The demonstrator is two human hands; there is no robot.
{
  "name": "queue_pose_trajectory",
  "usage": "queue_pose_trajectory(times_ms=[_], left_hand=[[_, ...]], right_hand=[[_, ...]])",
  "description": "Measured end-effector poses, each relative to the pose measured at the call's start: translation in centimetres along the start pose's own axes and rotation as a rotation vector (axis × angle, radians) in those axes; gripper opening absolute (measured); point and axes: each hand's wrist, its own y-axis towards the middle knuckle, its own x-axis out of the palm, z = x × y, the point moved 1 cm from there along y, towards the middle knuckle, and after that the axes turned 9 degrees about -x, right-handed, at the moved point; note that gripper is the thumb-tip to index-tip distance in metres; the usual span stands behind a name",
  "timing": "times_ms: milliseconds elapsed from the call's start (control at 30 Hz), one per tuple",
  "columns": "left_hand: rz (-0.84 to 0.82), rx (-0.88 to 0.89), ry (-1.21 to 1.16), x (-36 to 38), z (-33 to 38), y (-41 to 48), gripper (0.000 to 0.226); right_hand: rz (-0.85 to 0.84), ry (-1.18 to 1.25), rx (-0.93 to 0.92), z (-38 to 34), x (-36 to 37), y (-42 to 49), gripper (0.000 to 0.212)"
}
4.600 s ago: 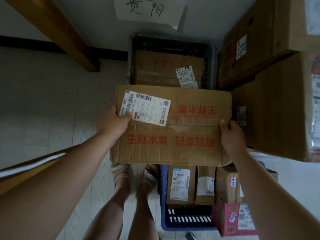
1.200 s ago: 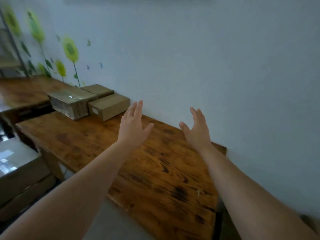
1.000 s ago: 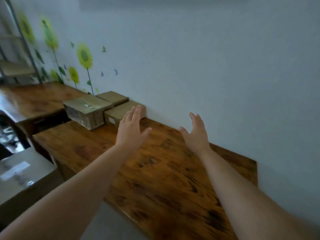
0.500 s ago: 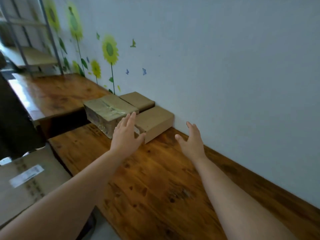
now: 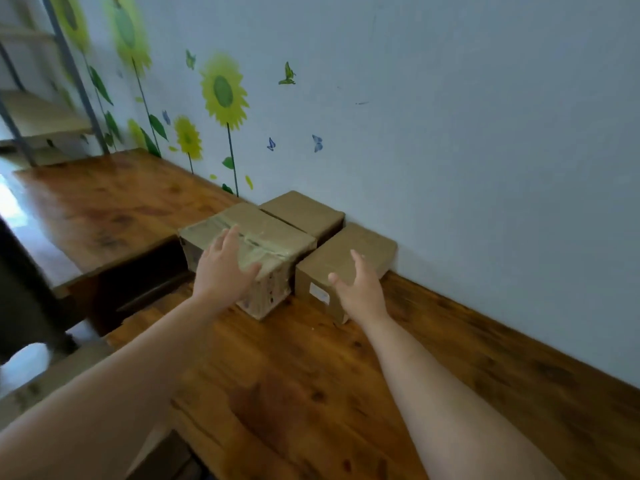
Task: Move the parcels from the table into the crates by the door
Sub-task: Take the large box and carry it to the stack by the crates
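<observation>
Three parcels await on table, far side | left hand, right hand above them, fingers spread, empty | crates unseen

We see two bare hands, the left hand and the right hand, with thumb and fingers uncovered. Our left forearm and right forearm are bare along all their visible length, from the wrist to the lower edge of the view. Both look smooth and rounded, and they widen toward the camera. The fingernails are too blurred for us to make out.
</observation>
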Motion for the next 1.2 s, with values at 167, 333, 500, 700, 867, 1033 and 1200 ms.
queue_pose_trajectory(times_ms=[167,333,500,700,867,1033,1200], left_hand=[[-0.089,0.015,0.041,-0.6,-6.8,9.3,0.078],[-0.153,-0.010,0.051,0.0,-12.0,16.7,0.078],[-0.245,-0.077,0.041,2.5,-14.9,21.3,0.080],[-0.361,-0.295,-0.101,5.1,-17.3,25.3,0.087],[-0.391,-0.392,-0.188,6.2,-18.6,26.5,0.087],[-0.376,-0.402,-0.277,5.5,-19.8,25.7,0.078],[-0.386,-0.411,-0.476,2.1,-21.1,23.6,0.061]], right_hand=[[0.046,0.096,0.213,-1.9,8.3,4.4,0.069],[0.006,0.107,0.464,-2.1,13.9,8.4,0.072],[0.013,0.161,0.628,-1.0,17.3,10.4,0.074],[0.078,0.194,0.685,-0.1,19.9,11.7,0.067],[0.109,0.236,0.755,0.2,20.9,12.1,0.073],[0.135,0.293,0.732,-0.6,21.1,11.5,0.067],[0.148,0.374,0.666,-2.9,20.2,10.1,0.055]])
